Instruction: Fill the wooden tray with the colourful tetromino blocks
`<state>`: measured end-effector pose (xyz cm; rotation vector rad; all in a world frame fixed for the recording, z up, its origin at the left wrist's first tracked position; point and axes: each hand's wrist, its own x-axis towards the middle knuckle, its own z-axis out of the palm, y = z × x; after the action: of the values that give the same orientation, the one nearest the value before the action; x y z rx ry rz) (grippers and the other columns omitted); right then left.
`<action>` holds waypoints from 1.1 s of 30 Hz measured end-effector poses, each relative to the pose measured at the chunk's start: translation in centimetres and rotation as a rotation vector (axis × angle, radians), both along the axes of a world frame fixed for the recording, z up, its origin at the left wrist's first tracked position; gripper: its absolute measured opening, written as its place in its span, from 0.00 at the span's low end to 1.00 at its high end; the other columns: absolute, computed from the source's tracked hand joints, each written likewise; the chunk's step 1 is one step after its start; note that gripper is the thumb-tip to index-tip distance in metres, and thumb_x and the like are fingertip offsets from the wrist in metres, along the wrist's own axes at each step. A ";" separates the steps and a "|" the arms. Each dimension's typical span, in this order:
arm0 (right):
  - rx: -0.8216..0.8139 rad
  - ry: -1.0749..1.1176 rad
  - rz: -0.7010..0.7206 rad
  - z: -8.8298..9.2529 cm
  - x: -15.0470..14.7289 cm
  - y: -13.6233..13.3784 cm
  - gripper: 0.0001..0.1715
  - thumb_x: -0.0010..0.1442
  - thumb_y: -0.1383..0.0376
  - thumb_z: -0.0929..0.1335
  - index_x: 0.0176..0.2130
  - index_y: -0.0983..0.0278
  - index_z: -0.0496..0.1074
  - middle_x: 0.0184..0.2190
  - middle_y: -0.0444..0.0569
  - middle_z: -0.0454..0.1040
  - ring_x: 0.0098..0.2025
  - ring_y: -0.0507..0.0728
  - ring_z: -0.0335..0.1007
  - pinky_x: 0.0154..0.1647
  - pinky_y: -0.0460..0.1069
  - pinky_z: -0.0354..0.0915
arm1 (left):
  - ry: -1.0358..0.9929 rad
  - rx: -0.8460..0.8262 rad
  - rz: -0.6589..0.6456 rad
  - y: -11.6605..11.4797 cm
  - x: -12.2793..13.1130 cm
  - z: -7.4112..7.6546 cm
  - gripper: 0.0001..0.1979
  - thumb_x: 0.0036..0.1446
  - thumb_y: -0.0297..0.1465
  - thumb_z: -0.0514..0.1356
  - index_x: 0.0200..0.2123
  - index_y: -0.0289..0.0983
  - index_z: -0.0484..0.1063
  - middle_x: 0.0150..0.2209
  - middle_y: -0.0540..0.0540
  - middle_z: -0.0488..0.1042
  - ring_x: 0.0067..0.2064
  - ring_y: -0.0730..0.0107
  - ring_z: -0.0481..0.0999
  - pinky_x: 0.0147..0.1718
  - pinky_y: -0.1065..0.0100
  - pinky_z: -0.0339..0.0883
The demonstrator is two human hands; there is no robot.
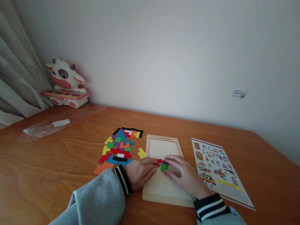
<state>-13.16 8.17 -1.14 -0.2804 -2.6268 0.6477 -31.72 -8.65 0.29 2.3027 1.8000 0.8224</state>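
Observation:
A pale wooden puzzle tray (168,200) lies flat on the table, under both hands. My left hand (142,171) reaches over its left side, fingers together, fingertips at a small red puzzle piece (158,162). From the right comes my right hand (185,172), its thumb at the lower edge of a green puzzle piece (164,168). Its fingertips rest on a purple piece (165,162) just above the green one, mostly covered. Red, purple and green lie close together inside the frame. A yellow puzzle piece (141,153) lies on the table left of the tray.
Several coloured puzzle pieces (118,145) are spread left of the tray. A printed pattern sheet (219,167) lies to its right. At the back left are a clear plastic bag (45,127) and a cow-shaped toy keyboard (68,85) near a curtain (6,63). A wall (167,56) bounds the table.

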 end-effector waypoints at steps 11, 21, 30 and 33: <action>0.016 0.033 0.019 0.8 -0.7 -1.4 0.19 0.61 0.59 0.70 0.52 0.59 0.74 0.50 0.53 0.75 0.52 0.60 0.71 0.55 0.58 0.68 | 0.062 0.044 -0.050 -0.1 -0.9 0.5 0.18 0.68 0.32 0.48 0.58 0.35 0.65 0.54 0.38 0.72 0.57 0.62 0.70 0.58 0.60 0.67; -0.003 0.027 0.001 0.9 -1.4 -2.7 0.18 0.62 0.59 0.70 0.51 0.59 0.73 0.49 0.52 0.72 0.52 0.60 0.69 0.56 0.57 0.67 | 0.038 0.076 -0.099 -1.0 -3.4 1.0 0.16 0.67 0.29 0.49 0.50 0.34 0.75 0.49 0.41 0.78 0.55 0.62 0.73 0.57 0.59 0.67; 0.011 0.043 -0.005 0.9 -1.6 -2.8 0.19 0.62 0.60 0.69 0.52 0.58 0.73 0.50 0.54 0.72 0.53 0.61 0.69 0.56 0.58 0.68 | 0.001 0.070 -0.127 -1.1 -3.4 1.3 0.16 0.66 0.29 0.50 0.49 0.34 0.75 0.49 0.40 0.78 0.55 0.61 0.74 0.56 0.60 0.69; 0.023 0.056 -0.016 0.7 -1.4 -2.8 0.19 0.62 0.60 0.69 0.53 0.57 0.73 0.53 0.54 0.72 0.55 0.61 0.69 0.57 0.59 0.67 | -0.004 0.073 -0.120 -1.2 -3.3 1.3 0.16 0.66 0.30 0.50 0.48 0.35 0.76 0.48 0.40 0.78 0.54 0.61 0.74 0.55 0.59 0.70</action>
<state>-14.58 5.40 -0.43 -0.2722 -2.5741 0.6105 -35.07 -9.85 1.61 2.4243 1.6376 0.8866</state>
